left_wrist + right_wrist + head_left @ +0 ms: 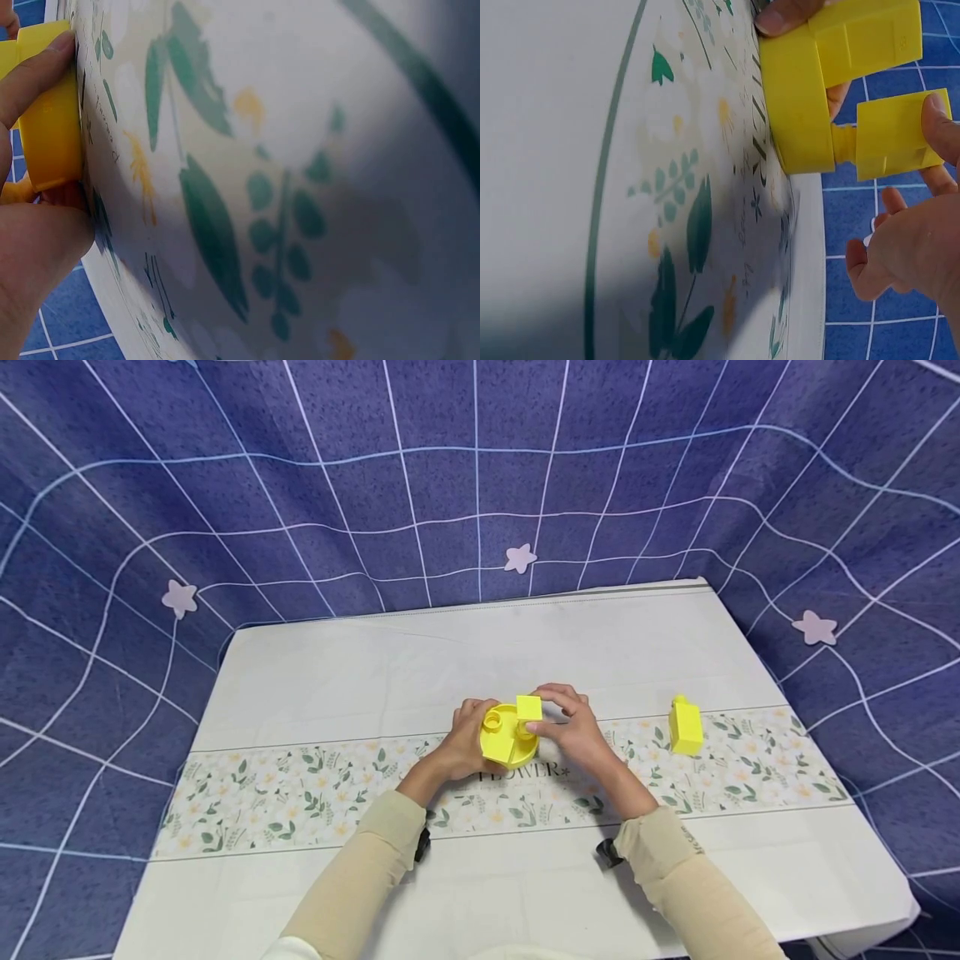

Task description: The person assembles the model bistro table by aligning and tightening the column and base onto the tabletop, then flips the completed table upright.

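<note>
A round yellow base [507,718] stands on the table in front of me, with an empty ring-shaped socket [492,721] on top. My left hand [467,742] grips the base from its left side. One yellow block [497,747] stands on the base's near side, flush against it in the right wrist view. My right hand [582,739] pinches a second yellow block [892,136] between thumb and fingers, upright over the base's right side. Its narrow neck [844,142] meets the base; how deep it sits I cannot tell.
Another yellow block [686,729] with a small knob lies to the right on the floral strip. The white table [360,677] is bordered by a blue gridded curtain [435,485] at the back and sides.
</note>
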Demonstrator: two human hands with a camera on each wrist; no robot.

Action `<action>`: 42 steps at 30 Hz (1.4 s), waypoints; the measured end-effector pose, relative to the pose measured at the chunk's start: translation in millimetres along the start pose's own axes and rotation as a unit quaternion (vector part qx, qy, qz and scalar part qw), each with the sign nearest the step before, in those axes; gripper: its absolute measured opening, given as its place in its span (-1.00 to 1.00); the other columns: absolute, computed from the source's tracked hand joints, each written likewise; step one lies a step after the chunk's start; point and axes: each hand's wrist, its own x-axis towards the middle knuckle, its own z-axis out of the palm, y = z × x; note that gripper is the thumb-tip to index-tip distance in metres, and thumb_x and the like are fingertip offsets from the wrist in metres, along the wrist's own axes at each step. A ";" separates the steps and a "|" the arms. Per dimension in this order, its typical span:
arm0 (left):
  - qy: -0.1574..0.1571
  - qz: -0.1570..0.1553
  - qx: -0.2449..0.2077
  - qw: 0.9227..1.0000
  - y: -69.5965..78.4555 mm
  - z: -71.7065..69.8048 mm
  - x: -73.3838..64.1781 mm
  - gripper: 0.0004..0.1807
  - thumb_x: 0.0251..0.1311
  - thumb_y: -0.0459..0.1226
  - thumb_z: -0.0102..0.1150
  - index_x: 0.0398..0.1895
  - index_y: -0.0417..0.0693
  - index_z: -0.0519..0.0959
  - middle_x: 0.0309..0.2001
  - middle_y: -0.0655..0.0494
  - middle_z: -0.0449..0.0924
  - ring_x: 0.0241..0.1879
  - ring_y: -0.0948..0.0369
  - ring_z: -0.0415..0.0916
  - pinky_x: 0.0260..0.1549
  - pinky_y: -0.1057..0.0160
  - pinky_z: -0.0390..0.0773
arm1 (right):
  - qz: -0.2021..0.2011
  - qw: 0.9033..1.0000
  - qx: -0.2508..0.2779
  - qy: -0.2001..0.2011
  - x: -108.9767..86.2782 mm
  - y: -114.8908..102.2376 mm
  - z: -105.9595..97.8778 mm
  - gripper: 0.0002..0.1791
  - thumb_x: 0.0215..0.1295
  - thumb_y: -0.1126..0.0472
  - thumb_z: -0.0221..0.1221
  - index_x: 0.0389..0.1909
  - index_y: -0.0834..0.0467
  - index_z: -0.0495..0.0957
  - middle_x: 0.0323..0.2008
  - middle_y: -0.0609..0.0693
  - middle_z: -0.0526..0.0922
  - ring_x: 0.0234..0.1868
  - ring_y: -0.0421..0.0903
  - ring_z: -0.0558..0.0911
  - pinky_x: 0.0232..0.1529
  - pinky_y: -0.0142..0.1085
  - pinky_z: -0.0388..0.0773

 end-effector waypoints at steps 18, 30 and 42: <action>-0.003 -0.017 0.020 1.000 0.5 -0.2 0.6 0.19 -0.49 -0.17 0.70 0.38 0.14 0.22 0.21 0.09 0.17 0.16 0.13 0.07 0.20 0.05 0.21 | -0.049 0.994 -0.057 0.081 -2.9 6.5 26.0 -0.55 0.10 0.21 0.39 -0.03 0.15 0.44 0.12 0.08 0.35 0.13 0.07 0.18 0.17 0.05 0.15; -0.005 -0.011 0.018 1.000 -0.3 0.9 0.4 0.18 -0.47 -0.15 0.70 0.38 0.16 0.22 0.22 0.09 0.16 0.16 0.13 0.05 0.19 0.06 0.20 | -0.017 0.996 -0.085 -0.039 12.9 -5.7 13.4 -0.50 0.34 0.04 0.17 0.29 -0.04 0.41 0.42 -0.01 0.13 0.35 0.03 0.00 0.31 0.23 -0.08; 0.000 -0.019 0.011 1.000 1.5 0.6 -0.3 0.16 -0.48 -0.19 0.70 0.36 0.20 0.24 0.20 0.10 0.17 0.15 0.14 0.06 0.18 0.07 0.20 | -0.014 0.998 -0.036 0.042 12.5 1.8 24.5 -0.57 0.24 0.08 0.29 -0.02 0.07 0.30 0.13 0.07 0.28 0.18 0.17 0.15 0.17 0.10 0.12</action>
